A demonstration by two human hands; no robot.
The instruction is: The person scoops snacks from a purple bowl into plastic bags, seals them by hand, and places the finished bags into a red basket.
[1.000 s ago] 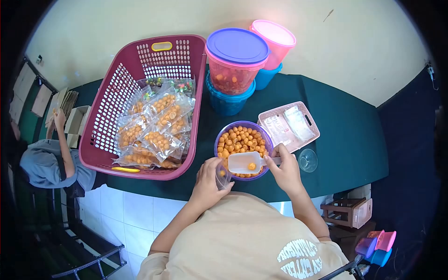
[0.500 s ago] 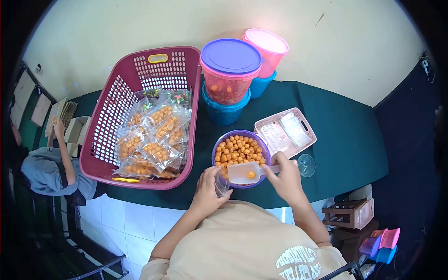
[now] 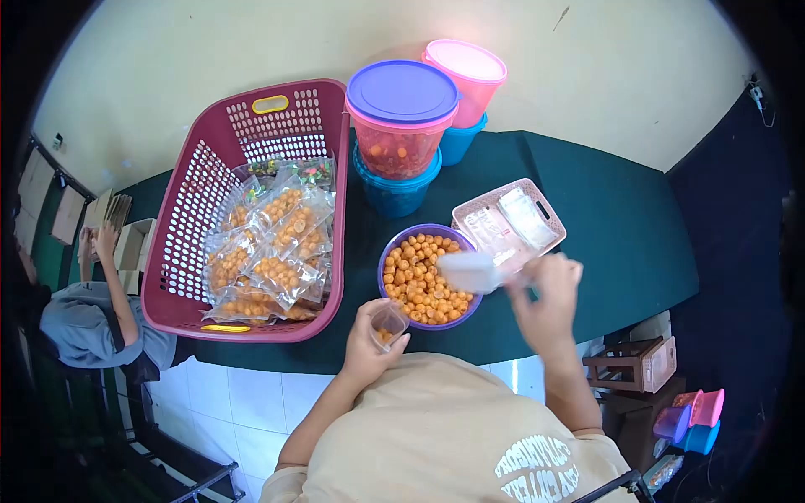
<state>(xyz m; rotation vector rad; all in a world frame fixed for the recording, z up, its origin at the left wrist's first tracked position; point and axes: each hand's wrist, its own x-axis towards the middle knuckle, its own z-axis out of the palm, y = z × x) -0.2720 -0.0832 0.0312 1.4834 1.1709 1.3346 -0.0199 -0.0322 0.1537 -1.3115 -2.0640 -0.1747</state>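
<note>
A purple bowl (image 3: 475, 308) full of round orange snacks (image 3: 419, 272) stands near the table's front edge. At its lower left, my left hand (image 3: 367, 342) is wrapped round a small clear cup (image 3: 388, 324) with a little orange snack inside. My right hand (image 3: 547, 303) grips the handle of a whitish scoop (image 3: 468, 272), which is blurred by motion and hangs over the bowl's right side. No snack can be made out on the scoop.
Left stands a maroon basket (image 3: 342, 210) of packed snack bags (image 3: 285, 243). Behind the bowl are stacked tubs (image 3: 402, 138); right of it, a pink tray (image 3: 549, 243) with plastic bags. Another person (image 3: 92, 323) handles something at the far left.
The scoop has lifted away from the cup, moved up and right, and lost its snack. The cup now holds some orange snack and its mouth shows. The camera view has shifted slightly.
</note>
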